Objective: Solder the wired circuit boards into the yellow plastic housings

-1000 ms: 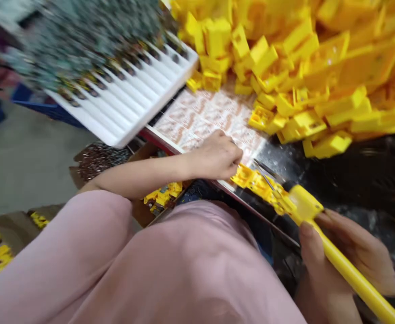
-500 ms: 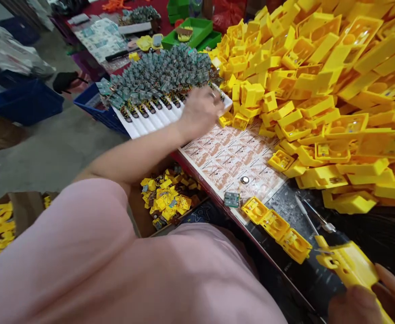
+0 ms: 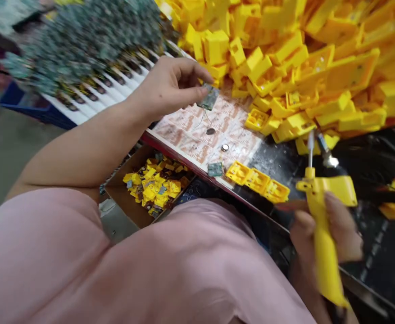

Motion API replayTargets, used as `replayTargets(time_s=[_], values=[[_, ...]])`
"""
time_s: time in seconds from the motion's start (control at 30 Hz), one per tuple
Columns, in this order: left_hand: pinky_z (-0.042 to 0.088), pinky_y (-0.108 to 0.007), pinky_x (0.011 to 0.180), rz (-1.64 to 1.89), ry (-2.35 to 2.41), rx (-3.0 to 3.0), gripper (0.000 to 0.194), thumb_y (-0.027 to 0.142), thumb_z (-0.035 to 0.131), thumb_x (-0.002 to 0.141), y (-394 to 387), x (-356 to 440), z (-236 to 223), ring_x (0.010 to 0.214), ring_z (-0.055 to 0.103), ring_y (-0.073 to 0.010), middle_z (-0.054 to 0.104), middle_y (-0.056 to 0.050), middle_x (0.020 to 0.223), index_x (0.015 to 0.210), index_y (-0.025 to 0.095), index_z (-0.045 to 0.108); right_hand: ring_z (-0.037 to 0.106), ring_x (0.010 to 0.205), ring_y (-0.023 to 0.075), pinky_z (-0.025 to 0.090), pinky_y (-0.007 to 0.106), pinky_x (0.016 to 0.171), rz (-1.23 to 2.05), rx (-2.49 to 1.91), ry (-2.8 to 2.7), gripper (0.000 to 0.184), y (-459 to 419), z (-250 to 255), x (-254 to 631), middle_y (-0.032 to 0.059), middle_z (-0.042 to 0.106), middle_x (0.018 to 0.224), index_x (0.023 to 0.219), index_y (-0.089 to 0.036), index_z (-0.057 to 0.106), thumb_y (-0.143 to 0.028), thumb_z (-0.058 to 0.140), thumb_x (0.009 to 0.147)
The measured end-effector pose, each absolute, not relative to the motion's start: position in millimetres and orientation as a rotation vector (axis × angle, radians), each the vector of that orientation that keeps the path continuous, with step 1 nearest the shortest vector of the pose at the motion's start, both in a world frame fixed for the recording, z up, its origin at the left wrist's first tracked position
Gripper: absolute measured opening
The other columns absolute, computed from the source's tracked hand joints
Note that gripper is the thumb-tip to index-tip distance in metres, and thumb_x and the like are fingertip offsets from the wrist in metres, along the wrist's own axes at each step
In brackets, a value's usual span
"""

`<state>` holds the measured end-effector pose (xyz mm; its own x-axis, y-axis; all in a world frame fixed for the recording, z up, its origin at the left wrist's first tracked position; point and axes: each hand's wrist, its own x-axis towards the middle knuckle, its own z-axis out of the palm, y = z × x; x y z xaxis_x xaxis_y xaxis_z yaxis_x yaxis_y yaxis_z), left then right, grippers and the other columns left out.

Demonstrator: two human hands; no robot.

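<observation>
Above the orange-and-white printed sheet: my left hand, thumb and finger pinching a small green rectangular circuit board. Beside three boxy yellow plastic casings: my right hand, wrapped round a yellow pistol-shaped soldering tool.

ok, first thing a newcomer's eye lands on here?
Likely the big heap of yellow plastic housings filling the upper right. Next, the dense mass of grey-green circuit boards on a white grooved tray, upper left. Then the yellow gun-shaped tool in the right hand, lower right.
</observation>
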<state>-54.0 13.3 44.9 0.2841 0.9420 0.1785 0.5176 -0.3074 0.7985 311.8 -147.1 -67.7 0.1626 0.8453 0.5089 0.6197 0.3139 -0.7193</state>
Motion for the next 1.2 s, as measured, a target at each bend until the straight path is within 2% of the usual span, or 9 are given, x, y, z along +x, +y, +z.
replayTargets(time_s=[0.07,0.13,0.2,0.3,0.47,0.67,0.9,1.07,1.2], values=[[0.055,-0.035,0.064,0.804,1.186,1.865,0.045,0.05,0.07,0.085,5.8,-19.1,32.7,0.061,0.063,-0.011,0.066,0.003,0.075,0.119,0.021,0.073,0.063,0.051,0.0161,0.05,0.028,0.048,0.224,-1.406,-1.699,0.016,-151.8,-63.3,311.1,-0.0003,0.067,0.064,0.095,-0.032,0.082,-0.041,0.087,0.083],[0.057,-0.034,0.062,0.71,1.136,1.841,0.046,0.048,0.061,0.093,-6.7,7.8,17.9,0.067,0.071,-0.0154,0.073,-0.001,0.083,0.129,0.022,0.07,0.063,0.052,0.0133,0.053,0.025,0.055,0.168,-1.4,-1.807,0.008,-155.0,-61.2,310.3,-0.0029,0.069,0.065,0.096,-0.031,0.081,-0.036,0.083,0.09],[0.057,-0.031,0.063,0.635,1.138,1.916,0.044,0.046,0.053,0.099,-24.3,22.3,1.7,0.072,0.073,-0.0161,0.077,-0.003,0.088,0.13,0.02,0.071,0.074,0.072,0.0187,0.06,0.029,0.07,0.089,-1.304,-1.979,0.023,-154.2,-60.6,309.4,0.0003,0.078,0.087,0.112,-0.029,0.076,-0.03,0.083,0.091],[0.056,-0.029,0.069,0.602,1.24,2.161,0.041,0.043,0.051,0.1,-52.7,21.2,-19.6,0.075,0.071,-0.015,0.079,-0.002,0.09,0.125,0.022,0.075,0.077,0.099,0.0257,0.063,0.04,0.089,-0.005,-1.147,-2.139,0.043,-147.5,-62.3,307.4,0.0057,0.079,0.11,0.128,-0.027,0.064,-0.027,0.084,0.09],[0.055,-0.038,0.08,0.416,1.44,2.654,0.039,0.044,0.054,0.101,-74.6,-1.8,-23.9,0.091,0.071,-0.0257,0.078,-0.007,0.091,0.123,0.024,0.079,0.073,0.089,0.0225,0.061,0.044,0.098,0.003,-1.088,-2.202,0.037,-136.9,-66.5,300.4,0.0014,0.074,0.096,0.126,-0.027,0.061,-0.033,0.079,0.095],[0.044,-0.052,0.116,0.365,0.897,2.803,0.042,0.035,0.057,0.097,-58.9,8.3,-18.0,0.141,0.056,-0.0335,0.066,-0.012,0.149,0.134,0.021,0.07,0.071,0.088,0.0215,0.059,0.044,0.1,0.026,-1.075,-2.201,0.043,-132.8,-68.2,295.8,0.0012,0.073,0.098,0.132,-0.027,0.058,-0.036,0.079,0.095],[0.042,-0.053,0.112,0.251,1.018,2.593,0.028,0.04,0.054,0.096,-44.5,34.2,-32.9,0.123,0.063,-0.0316,0.078,-0.009,0.119,0.107,0.022,0.073,0.071,0.088,0.0214,0.058,0.044,0.102,0.029,-1.098,-2.172,0.049,-131.1,-69.6,289.1,0.0007,0.073,0.1,0.14,-0.029,0.057,-0.036,0.078,0.096],[0.045,-0.053,0.107,0.275,1.021,2.672,0.026,0.038,0.06,0.089,-44.9,35.2,-30.3,0.122,0.064,-0.0345,0.076,-0.01,0.121,0.101,0.02,0.073,0.072,0.091,0.0216,0.058,0.045,0.106,0.052,-1.111,-2.178,0.047,-130.0,-70.8,284.3,0.0025,0.075,0.108,0.139,-0.029,0.057,-0.034,0.076,0.097],[0.047,-0.054,0.103,0.252,1.015,2.746,0.022,0.029,0.054,0.091,-46.6,39.3,-26.4,0.12,0.067,-0.0361,0.078,-0.01,0.118,0.089,0.019,0.073,0.073,0.086,0.0196,0.059,0.041,0.103,0.08,-1.128,-2.149,0.043,-130.6,-75.7,282.3,-0.0008,0.071,0.095,0.138,-0.029,0.057,-0.027,0.073,0.098]])
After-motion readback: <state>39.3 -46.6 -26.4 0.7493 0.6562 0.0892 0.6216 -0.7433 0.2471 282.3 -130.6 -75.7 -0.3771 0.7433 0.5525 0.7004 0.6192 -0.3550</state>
